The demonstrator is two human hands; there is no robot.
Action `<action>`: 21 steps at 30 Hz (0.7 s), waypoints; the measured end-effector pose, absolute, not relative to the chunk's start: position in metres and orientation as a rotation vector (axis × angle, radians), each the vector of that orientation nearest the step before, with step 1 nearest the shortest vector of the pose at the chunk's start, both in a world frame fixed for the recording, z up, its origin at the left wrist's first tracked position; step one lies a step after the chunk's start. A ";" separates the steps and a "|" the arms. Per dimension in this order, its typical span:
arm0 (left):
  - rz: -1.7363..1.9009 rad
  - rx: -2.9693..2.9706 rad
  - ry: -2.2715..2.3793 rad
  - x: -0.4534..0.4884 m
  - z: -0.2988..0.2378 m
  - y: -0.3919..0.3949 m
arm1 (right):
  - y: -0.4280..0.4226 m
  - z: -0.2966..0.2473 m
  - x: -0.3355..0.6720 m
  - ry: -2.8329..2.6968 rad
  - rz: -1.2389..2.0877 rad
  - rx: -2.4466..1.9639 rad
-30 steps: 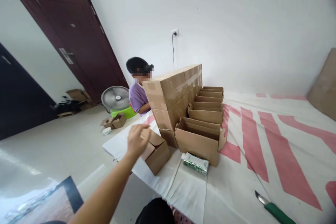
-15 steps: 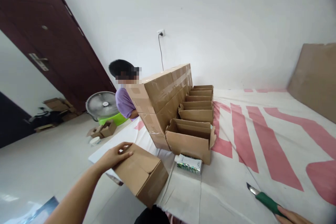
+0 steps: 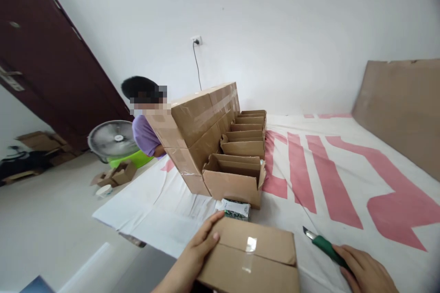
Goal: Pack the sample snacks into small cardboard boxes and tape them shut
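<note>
My left hand (image 3: 202, 247) grips the left side of a closed cardboard box (image 3: 256, 249), thumb on top and fingers along the far edge. Clear tape crosses the seam on its top. In my right hand (image 3: 366, 268) is a green-handled utility knife (image 3: 325, 246), its blade out and pointing away to the left, to the right of the box. Just behind the box lies a small silver and green carton (image 3: 235, 209). An open cardboard box (image 3: 233, 178) stands beyond it, first in a row of several open boxes.
Taped cardboard boxes (image 3: 195, 121) are stacked beside the open row. A person in a purple top (image 3: 144, 135) is behind the stack. A white and red cloth (image 3: 340, 192) covers the table. A large cardboard sheet (image 3: 398, 105) leans at right; a fan (image 3: 115, 139) stands at left.
My left hand has brought the closed box from the table's left edge rightward, in front of me, and turned it. The right hand with the knife shows more fully. The view has swung right.
</note>
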State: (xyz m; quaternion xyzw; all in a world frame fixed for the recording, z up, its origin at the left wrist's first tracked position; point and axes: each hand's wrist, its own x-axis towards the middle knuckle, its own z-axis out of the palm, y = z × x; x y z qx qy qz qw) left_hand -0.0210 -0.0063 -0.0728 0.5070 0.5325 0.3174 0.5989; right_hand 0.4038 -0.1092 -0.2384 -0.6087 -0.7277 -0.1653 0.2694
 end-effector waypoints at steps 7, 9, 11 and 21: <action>0.755 0.894 0.880 0.032 -0.095 -0.002 | -0.114 -0.204 0.419 -1.866 -0.213 -1.807; 0.742 0.897 0.798 0.032 -0.099 0.000 | -0.118 -0.192 0.430 -1.788 -0.166 -1.869; 0.753 0.961 0.742 0.030 -0.104 0.003 | -0.119 -0.172 0.437 -1.698 -0.099 -1.925; 0.895 1.217 0.601 0.029 -0.123 0.013 | -0.075 -0.029 0.325 -2.087 0.235 -1.413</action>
